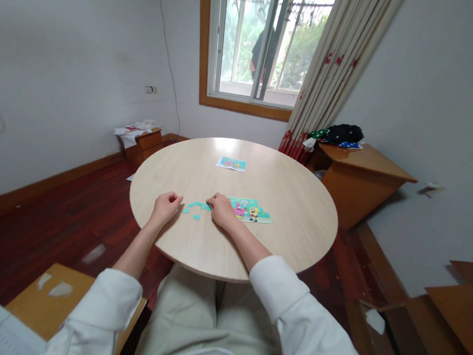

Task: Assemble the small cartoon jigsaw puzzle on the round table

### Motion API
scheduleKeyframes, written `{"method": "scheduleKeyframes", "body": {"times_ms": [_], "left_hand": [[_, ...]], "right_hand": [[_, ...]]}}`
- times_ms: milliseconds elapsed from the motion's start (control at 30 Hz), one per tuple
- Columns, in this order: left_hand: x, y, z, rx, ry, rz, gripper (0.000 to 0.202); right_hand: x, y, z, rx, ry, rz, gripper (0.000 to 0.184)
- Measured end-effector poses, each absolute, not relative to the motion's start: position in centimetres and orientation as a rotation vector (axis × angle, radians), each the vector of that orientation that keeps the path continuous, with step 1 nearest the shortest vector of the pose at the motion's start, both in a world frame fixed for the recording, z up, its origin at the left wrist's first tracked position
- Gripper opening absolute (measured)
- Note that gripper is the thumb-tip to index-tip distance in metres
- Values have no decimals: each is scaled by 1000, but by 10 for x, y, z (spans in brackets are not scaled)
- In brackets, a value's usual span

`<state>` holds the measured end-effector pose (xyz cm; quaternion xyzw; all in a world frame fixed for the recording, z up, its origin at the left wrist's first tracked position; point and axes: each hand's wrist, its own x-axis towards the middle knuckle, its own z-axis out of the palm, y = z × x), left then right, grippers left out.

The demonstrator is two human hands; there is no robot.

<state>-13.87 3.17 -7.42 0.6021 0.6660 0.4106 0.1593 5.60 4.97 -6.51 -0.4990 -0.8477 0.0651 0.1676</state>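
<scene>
A partly assembled jigsaw puzzle (254,212) with cartoon figures on a teal background lies flat on the round table (297,188). Its left part is hidden behind my right hand (222,210), whose thumb and fingers are closed on a teal puzzle piece (208,207) at the near edge of the loose ones. Several loose teal pieces (196,217) are scattered between my two hands. Left of them, just above the tabletop, my left hand (166,207) is closed with its fingers curled in; whatever they may hold is hidden.
Farther back on the table lies a picture sheet (231,164) with a similar cartoon scene. A wooden desk (365,172) with a heap of cloth stands at the right, by the curtain (337,65). Papers lie on a wooden surface (61,289) at the lower left.
</scene>
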Motion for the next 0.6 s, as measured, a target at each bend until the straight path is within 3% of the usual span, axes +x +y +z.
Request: {"method": "scheduleKeyframes", "body": {"times_ms": [600], "left_hand": [[-141, 29, -70, 1855, 1969, 1051, 26]], "right_hand": [[55, 66, -35, -1620, -2603, 232, 19]]}}
